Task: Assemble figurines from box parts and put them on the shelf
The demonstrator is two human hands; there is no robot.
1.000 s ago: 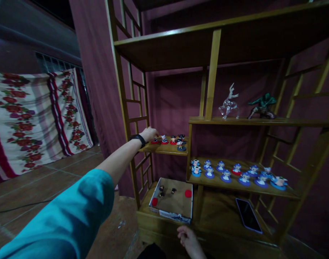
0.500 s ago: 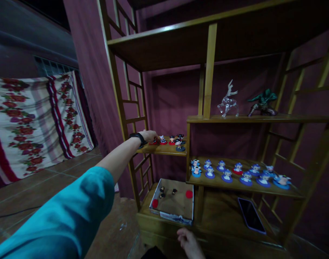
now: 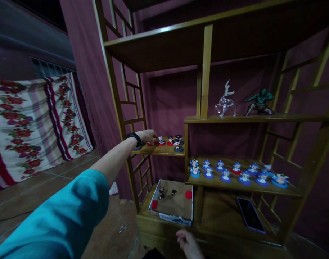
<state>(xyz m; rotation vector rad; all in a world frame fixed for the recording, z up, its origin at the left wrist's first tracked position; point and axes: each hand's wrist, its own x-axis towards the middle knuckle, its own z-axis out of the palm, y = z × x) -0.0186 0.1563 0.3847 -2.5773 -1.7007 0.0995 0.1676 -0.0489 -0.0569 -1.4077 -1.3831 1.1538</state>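
My left hand (image 3: 147, 135), with a dark band at the wrist, reaches onto the upper left shelf. Its fingers are closed around a small red-based figurine (image 3: 150, 144), mostly hidden by the hand. Just right of the fingers sits a white-headed figurine (image 3: 161, 140) on a red base. Beyond it stand a black-haired figurine (image 3: 170, 140) and a dark-based figurine (image 3: 177, 145). Low in the view, my right hand (image 3: 189, 244) hangs before the cabinet below the cardboard box (image 3: 177, 210), its fingers loosely bent and slightly apart, with nothing visible in them.
Inside the box lie red discs (image 3: 188, 194) and small black pieces (image 3: 174, 192). Several blue-based figurines (image 3: 226, 175) line the right shelf. Above them stand a clear deer (image 3: 225, 102) and a green figure (image 3: 260, 101). A phone (image 3: 251, 214) lies on the lower right board.
The view has shifted slightly. My left hand stays at the red-based figurine, its fingertips a little higher and bent. My right hand has hardly moved.
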